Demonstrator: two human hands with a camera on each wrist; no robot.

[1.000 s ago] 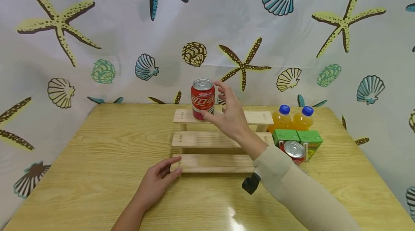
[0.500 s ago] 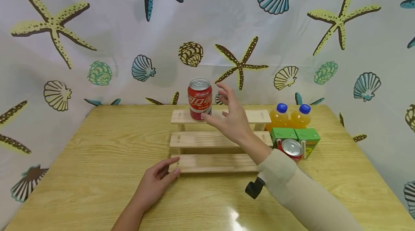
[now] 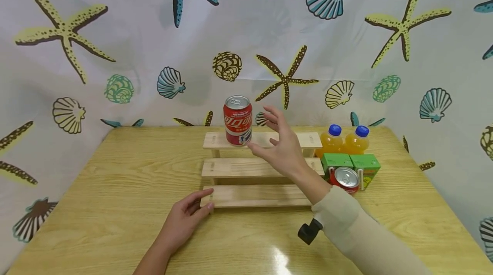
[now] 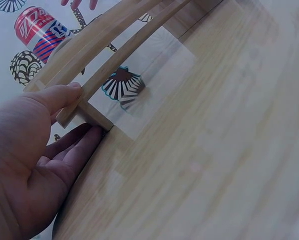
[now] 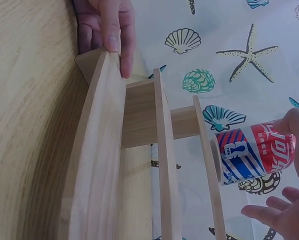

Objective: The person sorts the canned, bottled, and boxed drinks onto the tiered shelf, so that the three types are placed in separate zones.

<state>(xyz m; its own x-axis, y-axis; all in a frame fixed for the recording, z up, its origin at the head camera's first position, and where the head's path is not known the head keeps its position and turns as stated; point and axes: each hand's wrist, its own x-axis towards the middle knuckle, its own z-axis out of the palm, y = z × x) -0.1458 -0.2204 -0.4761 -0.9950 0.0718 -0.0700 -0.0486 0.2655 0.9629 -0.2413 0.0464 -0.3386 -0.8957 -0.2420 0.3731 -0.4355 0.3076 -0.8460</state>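
Observation:
A red soda can (image 3: 237, 121) stands upright toward the left end of the top step of a three-step wooden display rack (image 3: 262, 195). To the can's right is my right hand (image 3: 283, 150), fingers and thumb spread around an empty space. In the head view its thumb tip lies close to the can's lower right edge. My left hand (image 3: 185, 219) holds the left end of the rack's lowest step. The left wrist view shows the thumb (image 4: 64, 95) on the plank and the other fingers down by the end support.
Right of the rack stand two orange drink bottles (image 3: 334, 140) with blue caps. In front of them are two green juice cartons (image 3: 366, 165) and another red can (image 3: 346, 178). A curtain with shells and starfish (image 3: 285, 80) hangs behind the table (image 3: 146, 172).
My right hand has drawn back from the can, down and to the right, with its fingers spread, uncovering the can's lower front. The left hand has kept its place on the rack.

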